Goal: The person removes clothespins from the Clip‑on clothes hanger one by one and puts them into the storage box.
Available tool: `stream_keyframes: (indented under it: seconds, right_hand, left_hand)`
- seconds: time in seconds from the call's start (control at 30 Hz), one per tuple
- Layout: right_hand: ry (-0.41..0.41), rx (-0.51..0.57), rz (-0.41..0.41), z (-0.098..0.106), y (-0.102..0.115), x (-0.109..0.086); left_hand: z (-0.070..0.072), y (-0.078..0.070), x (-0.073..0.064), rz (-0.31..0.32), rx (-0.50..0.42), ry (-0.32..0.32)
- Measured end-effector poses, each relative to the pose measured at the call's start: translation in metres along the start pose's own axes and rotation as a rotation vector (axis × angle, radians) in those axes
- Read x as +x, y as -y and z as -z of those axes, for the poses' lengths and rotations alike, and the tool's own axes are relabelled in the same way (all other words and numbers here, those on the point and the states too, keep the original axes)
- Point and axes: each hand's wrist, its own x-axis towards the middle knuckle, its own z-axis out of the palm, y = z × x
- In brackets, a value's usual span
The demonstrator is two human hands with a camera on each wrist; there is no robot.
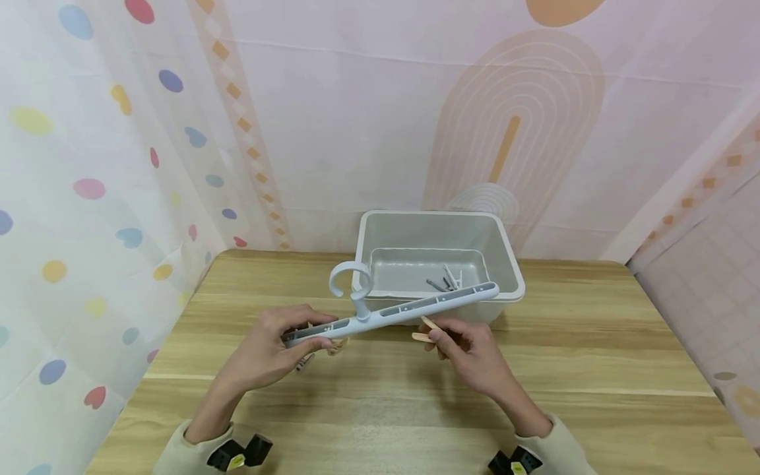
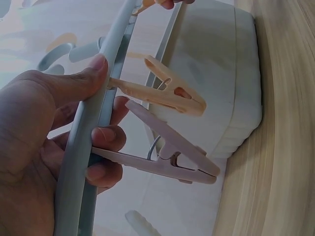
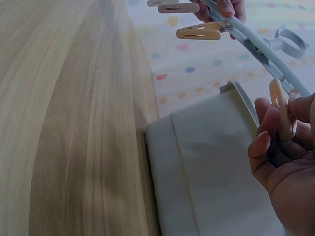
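Observation:
My left hand (image 1: 267, 349) grips the left end of a light blue clothes hanger (image 1: 380, 320), its hook pointing up and its bar slanting up to the right. From the bar near this hand hang a peach clothespin (image 2: 194, 105) and a mauve clothespin (image 2: 172, 169); part of a pale one (image 2: 140, 223) shows beyond them. My right hand (image 1: 475, 356) pinches another peach clothespin (image 3: 284, 123) between thumb and fingers. Its two prongs point left in the head view, just below the middle of the bar.
Behind the hanger a pale grey plastic bin (image 1: 512, 267) stands on the wooden table (image 1: 594, 343). Several grey and white clothespins (image 1: 452, 280) lie inside it. A patterned curtain (image 1: 356, 132) hangs along the table's far edge and left side.

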Motion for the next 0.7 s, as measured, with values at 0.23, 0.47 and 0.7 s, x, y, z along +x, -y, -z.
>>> stream_keyframes:
  seconds: [0.23,0.47,0.7]
  right_hand:
    - [0.070,-0.028,-0.010,0.010,-0.002,-0.004]
    - [0.030,-0.098,-0.008,0.021,0.002,-0.009]
    - [0.001,-0.135,-0.032,0.032,0.013,-0.015]
  left_hand:
    - [0.001,0.000,-0.001,0.030,0.022,-0.004]
    - [0.003,0.002,-0.002,0.056,0.021,0.002]
    - [0.005,0.000,-0.002,0.102,0.000,0.019]
